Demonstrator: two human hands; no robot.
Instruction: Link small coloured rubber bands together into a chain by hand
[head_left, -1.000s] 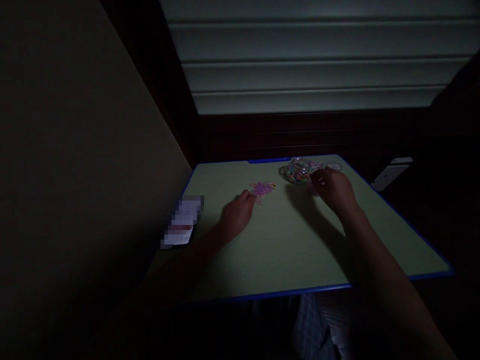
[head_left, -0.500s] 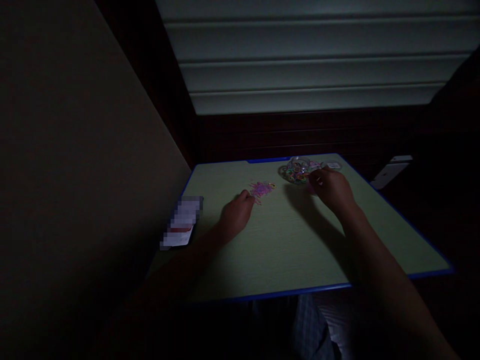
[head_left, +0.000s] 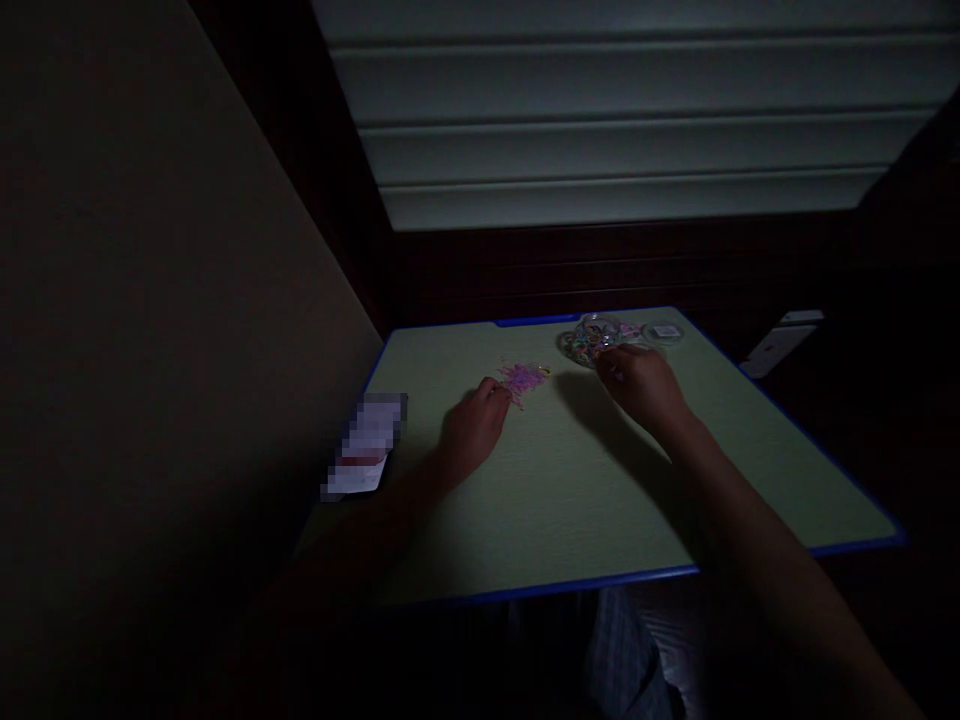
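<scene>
A loose heap of small pink rubber bands [head_left: 523,379] lies on the pale green desktop [head_left: 570,500]. My left hand [head_left: 472,428] rests on the desk with curled fingers at the heap's lower left edge. Just beyond the heap stands a round clear container [head_left: 592,342] holding multicoloured rubber bands. My right hand [head_left: 641,385] hovers at its near side, fingers drawn together, and hides part of it. Whether those fingers hold anything is too dark to tell. A small clear round lid [head_left: 664,333] sits to the right of the container.
A white packet [head_left: 366,445], blurred, lies at the desk's left edge by a beige wall [head_left: 187,300]. The desk has a blue rim [head_left: 570,585]. A white object [head_left: 780,344] sits beyond its right edge. A pleated blind [head_left: 622,120] fills the top.
My right hand has moved left and slightly toward me, closer to the multicoloured bands and away from the lid. My left hand stays at the pink heap.
</scene>
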